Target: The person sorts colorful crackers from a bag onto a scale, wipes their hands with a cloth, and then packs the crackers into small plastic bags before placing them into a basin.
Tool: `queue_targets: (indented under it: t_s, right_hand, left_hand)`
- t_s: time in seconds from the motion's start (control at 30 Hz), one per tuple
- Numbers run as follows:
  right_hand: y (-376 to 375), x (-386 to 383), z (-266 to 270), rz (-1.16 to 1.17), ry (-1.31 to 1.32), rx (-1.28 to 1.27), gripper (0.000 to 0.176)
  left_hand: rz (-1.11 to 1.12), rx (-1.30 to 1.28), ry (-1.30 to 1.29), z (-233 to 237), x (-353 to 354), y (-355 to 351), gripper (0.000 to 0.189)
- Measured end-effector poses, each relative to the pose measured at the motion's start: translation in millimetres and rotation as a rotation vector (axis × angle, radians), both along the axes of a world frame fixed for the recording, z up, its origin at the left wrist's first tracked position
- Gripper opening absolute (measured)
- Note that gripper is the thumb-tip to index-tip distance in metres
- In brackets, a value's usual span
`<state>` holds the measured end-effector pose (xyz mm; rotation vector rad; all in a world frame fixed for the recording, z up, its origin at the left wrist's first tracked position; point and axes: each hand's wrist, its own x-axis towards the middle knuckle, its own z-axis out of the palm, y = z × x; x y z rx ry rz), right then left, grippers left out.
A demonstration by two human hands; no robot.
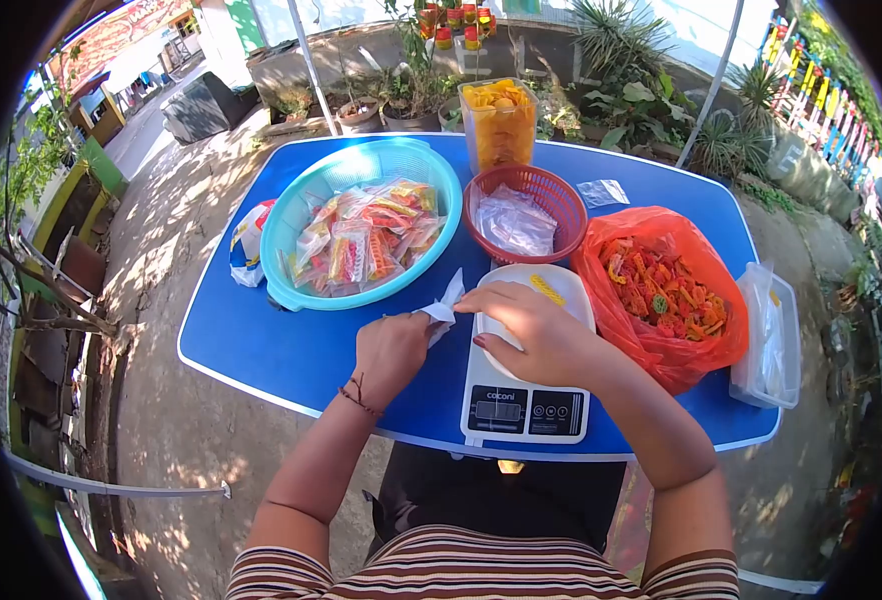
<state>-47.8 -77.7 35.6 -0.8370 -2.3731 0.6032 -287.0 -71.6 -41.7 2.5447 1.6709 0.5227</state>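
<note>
The left hand [393, 350] has fingers clamped on a white sheet [441, 314], the right hand [531, 328] hovers beside it over the scale [528, 400], finger and thumb parted, and white-edged blue tabletop [286, 350] stretches left of the fingers.

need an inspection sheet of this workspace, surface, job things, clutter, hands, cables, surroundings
Surface: blue table, pale edge.
Job's things: scale with yellow piece on top; turquoise basket of filled packets; red basket of clear bags; red bag of coloured pieces.
Clutter: small flat packet beyond red bag.
Grippers: left hand grips pale bag; right hand, thumb and fingers apart, over scale; contact with pale bag unclear.
Cables: nothing seen.
Surroundings: sunlit paving, plants.
</note>
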Motion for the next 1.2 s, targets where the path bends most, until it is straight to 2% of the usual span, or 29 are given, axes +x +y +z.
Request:
queue_targets:
  t_s: [0.07,0.13,0.17,0.23,0.33,0.43,0.5,0.6,0.7,0.83,0.9,0.93,1.0,1.03,1.07,1.1,1.13,1.17,1.2]
  right_hand:
    - [-8,-19,-1,-0.057,-0.058,0.089,0.057]
    - [-8,-35,-15,-0.038,-0.070,0.196,0.067]
    - [-10,-40,-17,-0.043,-0.052,0.182,0.067]
    - [-15,-49,-19,-0.057,-0.019,0.153,0.066]
    - [-20,-52,-24,-0.135,-0.051,0.299,0.062]
    - [-25,-50,-23,-0.156,-0.137,0.456,0.045]
    - [-30,-51,-29,-0.194,-0.003,0.464,0.039]
    - [-42,-58,-34,-0.281,0.220,0.389,0.036]
    - [-52,-64,-30,-0.350,0.298,0.363,0.036]
    - [-59,-63,-24,-0.347,0.288,0.373,0.034]
    - [-56,-55,-22,-0.317,0.373,0.260,0.029]
    - [-54,-50,-22,-0.303,0.416,0.204,0.027]
    - [-51,-35,-21,-0.306,0.915,-0.277,0.024]
    - [-50,-33,-18,-0.298,1.152,-0.529,0.023]
    - [-50,-33,-11,-0.299,1.295,-0.507,0.023]
    - [-55,-35,-9,-0.322,1.168,-0.418,0.022]
    - [-60,-38,-9,-0.344,1.043,-0.329,0.021]
    - [-63,-38,-10,-0.367,0.918,-0.240,0.021]
    - [-59,-37,-12,-0.344,0.463,0.167,0.022]
  left_hand:
    - [0.043,-0.158,-0.223,22,4,-7,0.030]
    - [-0.050,-0.455,-0.843,18,5,-13,0.031]
    - [-0.101,-0.603,-1.152,17,4,-17,0.032]
    - [-0.224,-0.753,-1.309,20,4,-24,0.033]
    - [-0.376,-0.933,-1.627,13,8,-35,0.035]
    - [-0.536,-1.094,-1.924,5,11,-43,0.041]
    - [-0.636,-1.189,-2.181,-3,19,-44,0.049]
    - [-0.444,-1.175,-2.255,20,33,-59,0.064]
    - [-0.478,-1.107,-2.198,46,44,-68,0.078]
    - [-0.382,-1.052,-2.290,53,54,-72,0.093]
    - [-0.376,-1.044,-2.311,53,58,-71,0.098]
    - [-0.465,-1.079,-2.365,50,59,-69,0.100]
    - [-0.651,-1.145,-2.466,43,59,-63,0.103]
    - [-0.648,-1.156,-2.444,44,58,-60,0.104]
    - [-0.647,-1.165,-2.424,46,56,-57,0.105]
    - [-0.646,-1.174,-2.403,47,55,-55,0.106]
    - [-0.483,-1.180,-2.451,58,57,-58,0.105]
    - [-0.537,-1.170,-2.453,60,57,-59,0.104]
    - [-0.592,-1.161,-2.454,60,58,-59,0.105]
